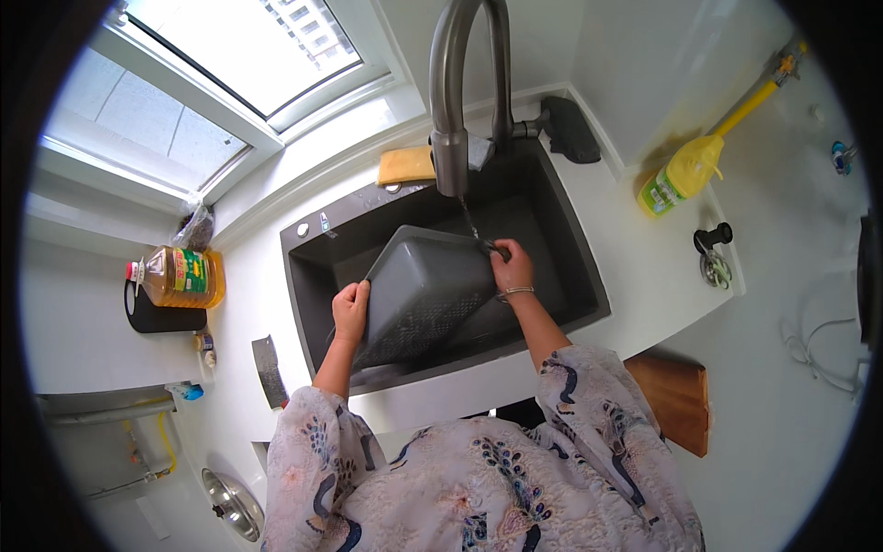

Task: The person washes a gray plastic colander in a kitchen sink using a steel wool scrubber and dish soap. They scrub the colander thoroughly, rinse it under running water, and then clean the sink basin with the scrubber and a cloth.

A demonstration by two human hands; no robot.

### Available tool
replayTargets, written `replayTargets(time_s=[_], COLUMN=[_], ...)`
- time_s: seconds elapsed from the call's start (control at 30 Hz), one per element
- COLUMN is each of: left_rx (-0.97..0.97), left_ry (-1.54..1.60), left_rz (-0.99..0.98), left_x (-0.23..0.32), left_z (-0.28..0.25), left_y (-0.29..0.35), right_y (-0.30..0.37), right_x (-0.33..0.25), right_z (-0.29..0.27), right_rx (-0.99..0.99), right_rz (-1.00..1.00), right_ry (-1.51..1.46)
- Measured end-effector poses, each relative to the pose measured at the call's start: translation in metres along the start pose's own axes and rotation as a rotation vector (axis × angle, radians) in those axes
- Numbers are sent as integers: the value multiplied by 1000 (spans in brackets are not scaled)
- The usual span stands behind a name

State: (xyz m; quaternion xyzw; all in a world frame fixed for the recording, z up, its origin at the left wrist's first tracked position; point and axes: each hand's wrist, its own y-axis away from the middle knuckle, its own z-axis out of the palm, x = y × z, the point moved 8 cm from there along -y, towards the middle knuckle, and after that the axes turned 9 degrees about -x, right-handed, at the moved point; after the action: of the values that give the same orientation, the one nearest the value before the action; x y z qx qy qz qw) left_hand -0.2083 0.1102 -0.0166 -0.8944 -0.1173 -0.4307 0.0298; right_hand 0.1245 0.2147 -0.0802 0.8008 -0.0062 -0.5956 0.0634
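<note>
One grey basket (428,293) | tilted, between left fingers (351,297) and right fingers (509,248) | both gripping opposite sides

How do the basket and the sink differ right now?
Pose: the basket is tilted, gripped by the left hand and right hand; the sink is set into the white counter.
Look: the basket has many small holes in its lower part; the sink's visible walls look solid.
Size: the basket is smaller than the sink.
Shared: both are grey.
</note>
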Motion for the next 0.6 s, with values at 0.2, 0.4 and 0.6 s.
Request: replayTargets(time_s=[0.2,0.4,0.6], left_rx=[39,-160,-231], left_ry=[-144,-366,-347], left_rz=[-112,-225,2], left_x=[23,59,70], left_z=[19,69,106], left_y=[5,-1,3], right_y=[13,-23,12], right_x=[-150,-3,-53], right_z=[23,-6,-14], right_rx=[11,-57,148], right_rz=[-462,27,-331], right_ry=[56,100,295])
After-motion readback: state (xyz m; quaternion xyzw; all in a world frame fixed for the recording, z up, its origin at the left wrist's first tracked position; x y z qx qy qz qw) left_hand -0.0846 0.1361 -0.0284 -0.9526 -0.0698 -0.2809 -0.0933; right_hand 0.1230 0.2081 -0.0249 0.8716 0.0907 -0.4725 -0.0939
